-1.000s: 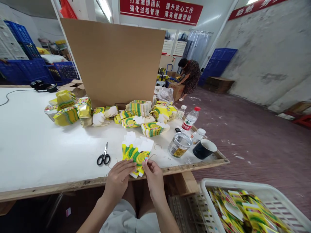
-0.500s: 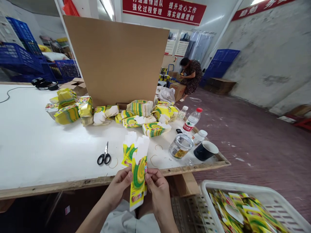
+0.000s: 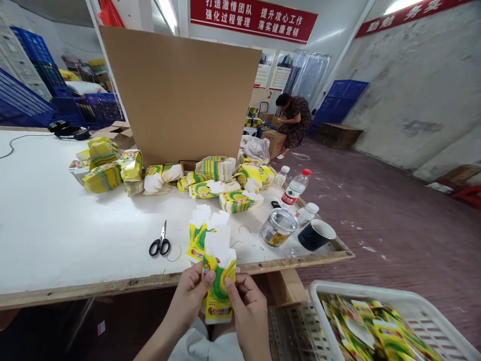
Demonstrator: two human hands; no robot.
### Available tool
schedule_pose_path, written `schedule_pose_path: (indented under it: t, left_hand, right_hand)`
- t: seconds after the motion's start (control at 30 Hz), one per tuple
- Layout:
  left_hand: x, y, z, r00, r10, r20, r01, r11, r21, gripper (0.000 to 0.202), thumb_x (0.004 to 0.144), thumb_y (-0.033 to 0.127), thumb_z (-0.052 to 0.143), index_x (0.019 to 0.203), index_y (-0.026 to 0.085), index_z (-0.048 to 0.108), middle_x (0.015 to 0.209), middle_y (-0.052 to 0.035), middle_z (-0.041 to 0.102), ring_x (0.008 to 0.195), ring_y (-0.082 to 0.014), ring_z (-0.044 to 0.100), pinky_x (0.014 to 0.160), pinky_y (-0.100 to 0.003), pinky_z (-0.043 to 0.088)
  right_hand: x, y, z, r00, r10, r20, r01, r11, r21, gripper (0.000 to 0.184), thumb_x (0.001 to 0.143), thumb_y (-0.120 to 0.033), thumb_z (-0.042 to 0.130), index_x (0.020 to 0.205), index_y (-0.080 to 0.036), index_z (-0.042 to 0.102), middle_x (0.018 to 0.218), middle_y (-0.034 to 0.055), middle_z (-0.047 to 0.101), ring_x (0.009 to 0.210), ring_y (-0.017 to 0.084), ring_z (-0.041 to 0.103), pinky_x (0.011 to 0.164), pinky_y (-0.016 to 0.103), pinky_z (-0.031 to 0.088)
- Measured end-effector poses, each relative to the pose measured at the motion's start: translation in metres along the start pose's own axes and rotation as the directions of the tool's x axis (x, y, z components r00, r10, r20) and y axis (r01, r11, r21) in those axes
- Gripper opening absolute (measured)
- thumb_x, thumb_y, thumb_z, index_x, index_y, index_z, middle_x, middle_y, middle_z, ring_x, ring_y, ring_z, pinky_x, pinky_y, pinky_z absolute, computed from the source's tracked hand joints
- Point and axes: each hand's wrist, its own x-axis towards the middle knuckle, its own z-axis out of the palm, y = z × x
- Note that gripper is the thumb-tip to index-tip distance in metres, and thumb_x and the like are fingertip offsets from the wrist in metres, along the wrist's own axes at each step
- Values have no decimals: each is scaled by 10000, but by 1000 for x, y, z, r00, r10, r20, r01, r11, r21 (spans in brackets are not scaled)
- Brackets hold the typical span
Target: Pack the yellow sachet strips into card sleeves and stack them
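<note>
Between both hands, above my lap at the table's front edge, is a yellow and green printed paper box [image 3: 219, 296], its white flaps standing up at the far end. My left hand [image 3: 194, 291] pinches its left side, thumb on the printed face. On the right side my right hand [image 3: 244, 303] grips it the same way, fingers partly hidden behind. Just beyond lie several flat boxes of the same print [image 3: 197, 235] on the white table [image 3: 93, 240]. Black-handled scissors [image 3: 160, 241] rest to their left.
Bundles of folded boxes [image 3: 216, 170] line the table before a large cardboard sheet [image 3: 180, 95]. At the right stand a clear jar [image 3: 278, 228], a dark mug [image 3: 316, 234] and a red-capped bottle [image 3: 296, 188]. A white basket [image 3: 376, 288] holds printed pieces. A person [image 3: 295, 120] bends over cartons behind.
The box between my hands has turned and widened, showing its broad face and side, flaps now more toward me. Both hands have shifted their hold slightly. The far person's posture changed a little.
</note>
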Motion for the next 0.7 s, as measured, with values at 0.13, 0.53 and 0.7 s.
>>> schedule_pose_path:
  t: [0.13, 0.53, 0.7]
  left_hand:
    - [-2, -4, -3, 995, 99, -31, -94, 988, 124, 554, 814, 393, 752, 1261, 230, 467, 988, -79, 780, 906, -243, 741, 782, -327, 577]
    - [-16, 25, -12, 960, -18, 281, -75, 946, 316, 429, 924, 391, 603, 1326, 269, 515, 1150, -98, 723, 1052, -259, 679, 853, -328, 537]
    - [-17, 26, -11, 917, 1, 398, -115, 958, 263, 335, 892, 356, 663, 1203, 239, 617, 1100, -79, 715, 1009, -226, 663, 886, -314, 509]
  right_hand:
    - [0, -3, -4, 993, -95, -73, 88, 992, -91, 278, 811, -457, 737, 810, -189, 666, 742, 34, 708, 674, 187, 646, 631, 269, 536]
    - [-4, -19, -23, 984, -153, 94, 153, 988, 7, 393, 850, -417, 709, 1217, -290, 648, 1044, 55, 721, 882, 213, 671, 777, 297, 534]
    - [1, -32, -33, 948, -210, 239, 261, 943, -205, 254, 898, -437, 631, 818, -213, 721, 717, 14, 645, 647, 163, 583, 595, 230, 447]
